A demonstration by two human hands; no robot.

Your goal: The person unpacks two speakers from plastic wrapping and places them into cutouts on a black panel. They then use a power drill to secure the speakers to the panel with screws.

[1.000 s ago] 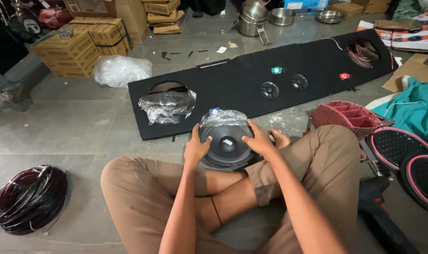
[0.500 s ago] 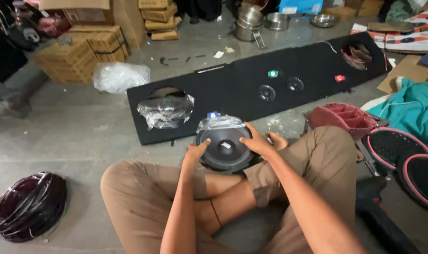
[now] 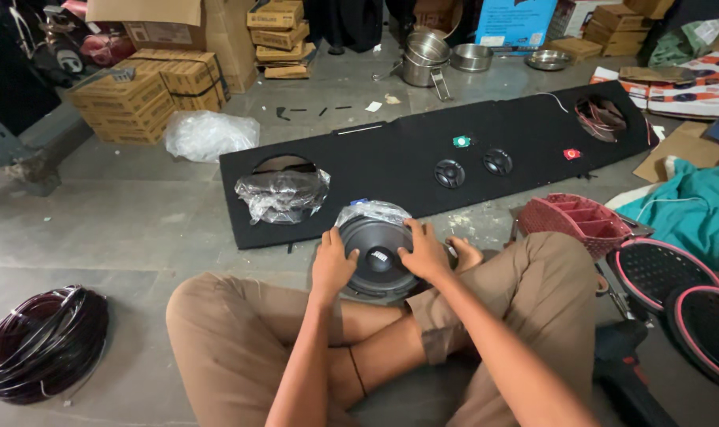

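Head view: the left hand (image 3: 331, 265) and right hand (image 3: 424, 251) lie spread, fingers open, flat on a black speaker (image 3: 378, 257) resting on the floor before the crossed legs, clear plastic wrap (image 3: 370, 212) bunched at its far rim. Beside the right knee, a red divided basket (image 3: 576, 222); its contents cannot be made out.

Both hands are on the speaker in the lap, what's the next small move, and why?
Probably peel off the clear plastic wrap bunched at the far rim of the round black speaker. The left hand and right hand both rest flat on its face, and the long black panel just beyond has an open round cutout.
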